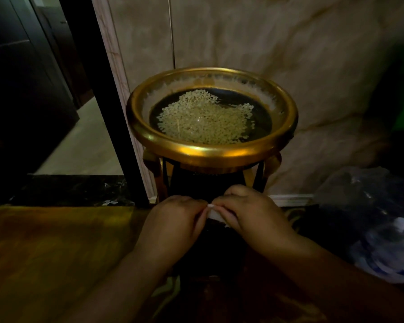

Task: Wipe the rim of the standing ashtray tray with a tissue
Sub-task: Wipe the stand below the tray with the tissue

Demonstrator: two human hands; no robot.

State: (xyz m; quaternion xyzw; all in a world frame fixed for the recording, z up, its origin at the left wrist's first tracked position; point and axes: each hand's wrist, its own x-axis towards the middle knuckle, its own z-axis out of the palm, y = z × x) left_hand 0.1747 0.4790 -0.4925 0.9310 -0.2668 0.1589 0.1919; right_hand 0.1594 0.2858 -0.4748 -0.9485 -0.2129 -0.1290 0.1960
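Note:
The standing ashtray has a round tray with a wide golden rim (210,151), and pale small pebbles (205,117) lie heaped in its dark middle. It rests on a stand of gold and black legs (160,180). Below the tray's near edge, my left hand (177,217) and my right hand (252,210) meet with fingers closed. Between them they pinch a small white tissue (216,214), mostly hidden by the fingers. Both hands are apart from the rim, lower than it in the view.
A beige marble wall (289,54) stands right behind the ashtray. A dark door frame (107,101) and an open doorway lie to the left. A translucent plastic bag (378,224) sits on the floor at the right. Patterned carpet (56,252) covers the floor near me.

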